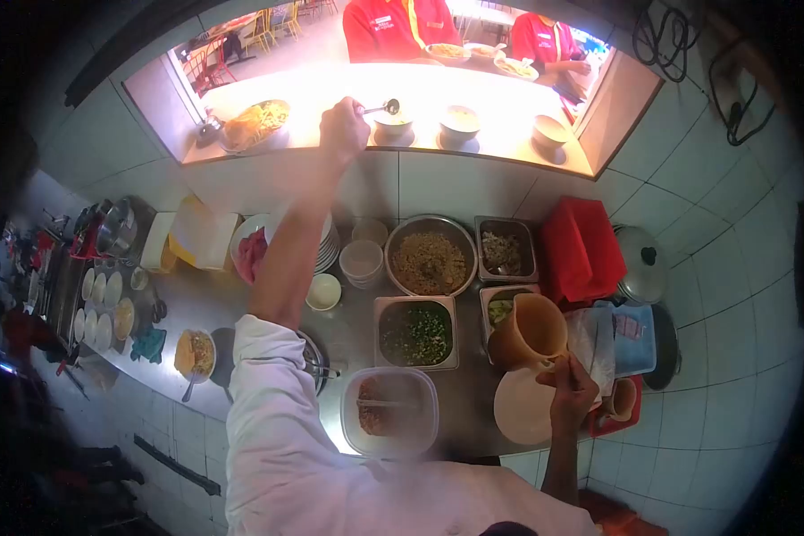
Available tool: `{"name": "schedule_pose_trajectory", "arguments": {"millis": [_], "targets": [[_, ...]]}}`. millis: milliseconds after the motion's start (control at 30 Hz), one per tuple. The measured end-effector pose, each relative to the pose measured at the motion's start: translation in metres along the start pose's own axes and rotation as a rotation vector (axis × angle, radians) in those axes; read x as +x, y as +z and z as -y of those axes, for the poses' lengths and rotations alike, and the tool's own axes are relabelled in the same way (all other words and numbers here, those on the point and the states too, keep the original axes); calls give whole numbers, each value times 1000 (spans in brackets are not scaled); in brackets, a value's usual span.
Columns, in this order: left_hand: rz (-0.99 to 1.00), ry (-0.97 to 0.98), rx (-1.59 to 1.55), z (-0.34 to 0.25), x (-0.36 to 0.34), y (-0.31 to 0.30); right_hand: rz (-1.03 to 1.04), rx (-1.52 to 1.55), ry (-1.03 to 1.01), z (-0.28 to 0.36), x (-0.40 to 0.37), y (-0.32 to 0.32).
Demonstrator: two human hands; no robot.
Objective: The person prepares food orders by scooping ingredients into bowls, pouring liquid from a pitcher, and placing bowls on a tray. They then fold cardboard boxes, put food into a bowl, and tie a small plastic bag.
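My left hand (344,131) reaches up to the bright serving ledge, closed round the handle of a small ladle (389,106). The ladle's head is over a bowl (394,126) on the ledge; glare hides whether they touch. Two more bowls, one in the middle (460,125) and one at the right (549,132), stand farther along. Lower right, my right hand (573,389) grips a brown jug (534,329) by its handle. The jug is tilted, its wide mouth facing up, above the metal pan of green vegetables (498,309). What the jug holds cannot be made out.
A pan of chopped greens (415,333), a bowl of brown crumbly food (432,259) and a plastic tub (390,438) are on the counter. A red bin (581,250) stands right. People in red shirts (400,31) are beyond the window, near a food plate (255,125).
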State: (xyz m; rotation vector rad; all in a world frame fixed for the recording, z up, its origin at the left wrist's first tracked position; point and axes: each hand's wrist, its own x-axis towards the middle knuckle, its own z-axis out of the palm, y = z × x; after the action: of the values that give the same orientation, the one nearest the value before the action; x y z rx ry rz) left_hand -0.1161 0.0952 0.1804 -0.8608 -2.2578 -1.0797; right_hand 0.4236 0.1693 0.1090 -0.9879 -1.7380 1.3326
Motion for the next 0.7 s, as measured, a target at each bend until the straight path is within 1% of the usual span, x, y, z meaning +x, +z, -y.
{"name": "schedule_pose_trajectory", "arguments": {"millis": [67, 133, 167, 233, 267, 300, 367, 433, 500, 567, 633, 700], "targets": [[-41, 2, 2, 8, 2, -2, 2, 37, -38, -7, 0, -1], [178, -400, -235, 5, 2, -12, 8, 13, -20, -2, -1, -4], [169, -398, -241, 5, -2, -17, 14, -10, 9, 0, -1, -5], [191, -603, -771, 2, -18, -28, 5, 47, -1, 0, -1, -6], [194, -664, -894, 0, -25, -34, -2, 103, -1, -1, 0, -8], [187, -664, -897, -1, -37, -44, 2, 101, -6, -1, 0, -10], [359, -575, -1164, -4, -71, -62, 65, 169, -30, 1, 7, -16], [241, -641, -1212, -2, -110, -61, 97, 164, -44, 3, 9, -21], [472, -683, -1172, -8, -154, -78, 125, 170, -63, 3, 16, -31], [553, -779, -1076, -28, -193, -90, 168, 32, -64, 2, 19, -33], [704, -810, -1040, -9, -230, -88, 144, 81, -95, -7, 14, -33], [713, -885, -861, -17, -256, -90, 124, 129, -165, -11, 17, -26]]}}
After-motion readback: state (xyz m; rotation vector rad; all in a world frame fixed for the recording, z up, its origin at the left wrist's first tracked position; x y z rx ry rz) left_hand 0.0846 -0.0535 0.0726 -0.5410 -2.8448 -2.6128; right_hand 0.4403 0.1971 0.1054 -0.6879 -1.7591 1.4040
